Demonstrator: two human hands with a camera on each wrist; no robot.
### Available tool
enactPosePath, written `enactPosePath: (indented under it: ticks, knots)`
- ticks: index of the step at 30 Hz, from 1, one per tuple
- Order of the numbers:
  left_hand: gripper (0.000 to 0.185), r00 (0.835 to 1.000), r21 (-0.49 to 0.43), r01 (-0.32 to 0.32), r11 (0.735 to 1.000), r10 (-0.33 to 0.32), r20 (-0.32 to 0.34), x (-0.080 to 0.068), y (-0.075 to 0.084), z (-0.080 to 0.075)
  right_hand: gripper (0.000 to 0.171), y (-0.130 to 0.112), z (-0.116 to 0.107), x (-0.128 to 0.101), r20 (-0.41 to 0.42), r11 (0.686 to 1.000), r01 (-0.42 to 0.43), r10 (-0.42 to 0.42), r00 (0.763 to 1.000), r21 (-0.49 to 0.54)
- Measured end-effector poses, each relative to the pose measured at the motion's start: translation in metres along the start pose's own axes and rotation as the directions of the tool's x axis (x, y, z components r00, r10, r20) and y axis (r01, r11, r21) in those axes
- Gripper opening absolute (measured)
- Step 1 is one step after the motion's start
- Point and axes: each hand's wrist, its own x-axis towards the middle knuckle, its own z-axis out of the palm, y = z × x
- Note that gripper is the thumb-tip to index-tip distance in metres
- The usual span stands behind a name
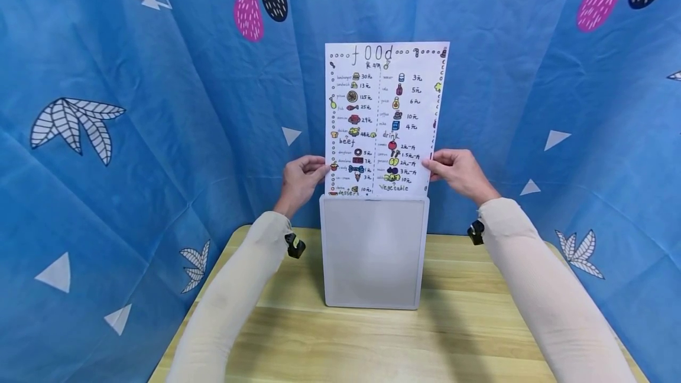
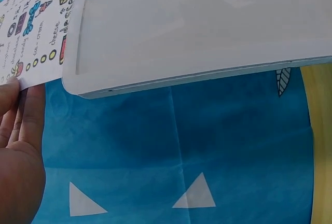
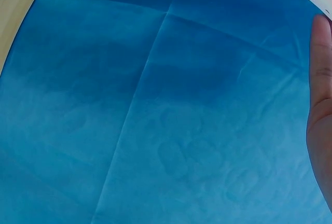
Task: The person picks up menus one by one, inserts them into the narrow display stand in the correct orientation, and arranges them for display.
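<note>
Menu sheet [image 1: 384, 105] upright between left hand [image 1: 301, 182] and right hand [image 1: 461, 171], lower side edges in their thumb-and-finger pinches.

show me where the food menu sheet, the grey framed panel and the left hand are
Food menu sheet [image 1: 379, 120], head view: middle of its printed face
Grey framed panel [image 1: 372, 253], head view: middle of its flat front
Left hand [image 1: 301, 180], head view: back of the hand
</note>
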Motion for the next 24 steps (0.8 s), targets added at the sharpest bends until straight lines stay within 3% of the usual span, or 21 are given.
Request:
enactPosePath:
  ticks: [24]
  knots:
    - [0.023, 1.0, 0.017, 0.006, 1.0, -0.006, 0.001, -0.0085, -0.0043, -0.0015, 0.035, -0.0018, -0.0002, -0.0044, 0.022, 1.0, -0.008, 0.008, 1.0, -0.001]
